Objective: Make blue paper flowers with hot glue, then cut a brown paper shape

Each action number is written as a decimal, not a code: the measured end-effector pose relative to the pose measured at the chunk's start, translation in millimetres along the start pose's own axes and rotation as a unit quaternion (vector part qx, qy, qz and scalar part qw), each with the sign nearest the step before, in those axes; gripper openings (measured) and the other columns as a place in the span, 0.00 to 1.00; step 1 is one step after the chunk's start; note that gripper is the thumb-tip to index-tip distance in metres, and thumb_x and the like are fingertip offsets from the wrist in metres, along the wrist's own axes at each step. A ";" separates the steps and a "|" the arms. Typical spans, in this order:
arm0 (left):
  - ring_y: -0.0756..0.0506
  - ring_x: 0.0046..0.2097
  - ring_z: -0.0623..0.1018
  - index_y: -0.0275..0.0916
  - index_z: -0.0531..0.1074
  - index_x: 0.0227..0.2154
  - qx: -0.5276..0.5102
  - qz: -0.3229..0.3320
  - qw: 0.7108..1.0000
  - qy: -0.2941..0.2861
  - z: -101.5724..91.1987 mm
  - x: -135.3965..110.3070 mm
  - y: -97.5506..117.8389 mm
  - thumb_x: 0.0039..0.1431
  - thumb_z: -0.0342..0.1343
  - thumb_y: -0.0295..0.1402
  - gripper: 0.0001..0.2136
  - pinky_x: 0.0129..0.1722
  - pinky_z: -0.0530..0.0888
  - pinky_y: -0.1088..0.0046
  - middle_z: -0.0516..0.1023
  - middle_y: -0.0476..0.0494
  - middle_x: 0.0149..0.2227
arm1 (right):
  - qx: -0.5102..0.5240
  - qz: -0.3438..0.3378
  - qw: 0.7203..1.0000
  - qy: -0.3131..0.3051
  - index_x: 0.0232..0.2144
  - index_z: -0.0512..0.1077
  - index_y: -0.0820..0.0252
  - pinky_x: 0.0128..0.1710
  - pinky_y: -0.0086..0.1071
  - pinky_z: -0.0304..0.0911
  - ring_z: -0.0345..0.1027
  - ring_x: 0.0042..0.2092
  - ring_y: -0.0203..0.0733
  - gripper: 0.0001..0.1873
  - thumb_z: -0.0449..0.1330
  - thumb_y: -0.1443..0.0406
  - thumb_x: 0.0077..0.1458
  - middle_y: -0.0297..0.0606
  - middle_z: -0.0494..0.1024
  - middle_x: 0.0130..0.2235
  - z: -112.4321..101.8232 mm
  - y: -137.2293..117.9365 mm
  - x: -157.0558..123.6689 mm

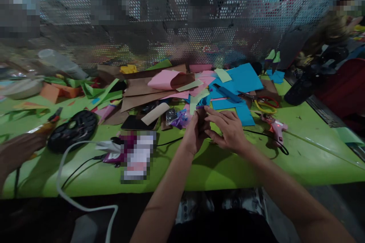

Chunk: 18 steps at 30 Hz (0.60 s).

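My left hand (194, 133) and my right hand (229, 129) meet over the green table (216, 167), just in front of the paper pile. Both are closed around a small dark brown piece (202, 115) held upright between them. My left fingers grip its left side. My right fingers curl over its right side with the index finger stretched along its top. What the piece is made of I cannot make out. Blue paper sheets (242, 78) and pale green strips (198, 98) lie right behind the hands.
A pink glue gun (275, 126) with a black cord lies right of my hands, scissors (265, 104) behind it. Brown and pink paper (164, 81), a black reel (72, 129), a white cable (65, 159) and a perforated screen (182, 15) are around. Another person's hand (17, 150) is at far left.
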<state>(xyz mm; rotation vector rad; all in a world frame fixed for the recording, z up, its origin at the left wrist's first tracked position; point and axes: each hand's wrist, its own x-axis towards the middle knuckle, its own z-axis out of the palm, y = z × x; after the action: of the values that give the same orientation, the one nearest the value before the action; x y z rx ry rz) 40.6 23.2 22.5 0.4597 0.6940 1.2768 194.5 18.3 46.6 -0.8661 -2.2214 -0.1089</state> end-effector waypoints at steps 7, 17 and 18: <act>0.55 0.22 0.56 0.39 0.71 0.30 -0.031 -0.011 0.999 -0.006 3.3 -0.5 3.1 0.57 0.65 0.49 0.18 0.18 0.54 0.80 0.59 0.56 0.20 | 0.021 0.005 1.000 0.002 0.50 0.72 0.53 0.50 0.44 0.64 0.75 0.51 0.49 0.13 0.58 0.58 0.66 0.42 0.74 0.63 0.2 -0.5 -0.2; 0.55 0.22 0.57 0.41 0.74 0.35 -0.021 -0.001 1.000 -0.021 4.5 -3.8 2.8 0.54 0.67 0.51 0.19 0.19 0.56 0.80 0.60 0.56 0.22 | 0.026 0.005 1.000 0.006 0.50 0.72 0.54 0.50 0.44 0.64 0.75 0.51 0.50 0.13 0.58 0.58 0.66 0.43 0.75 0.63 -1.7 0.5 0.0; 0.55 0.22 0.56 0.41 0.74 0.34 -0.021 -0.002 1.000 -0.021 4.4 -3.9 2.7 0.53 0.68 0.51 0.19 0.19 0.55 0.80 0.58 0.57 0.21 | 0.025 0.004 1.000 0.007 0.50 0.72 0.54 0.50 0.44 0.64 0.75 0.51 0.50 0.13 0.58 0.58 0.66 0.42 0.75 0.63 -1.5 0.6 0.0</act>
<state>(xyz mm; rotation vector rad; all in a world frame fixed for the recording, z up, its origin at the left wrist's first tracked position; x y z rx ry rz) 41.2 20.4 28.2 0.4484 0.6312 1.2720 195.8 18.3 47.6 -0.8447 -2.1983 -0.0550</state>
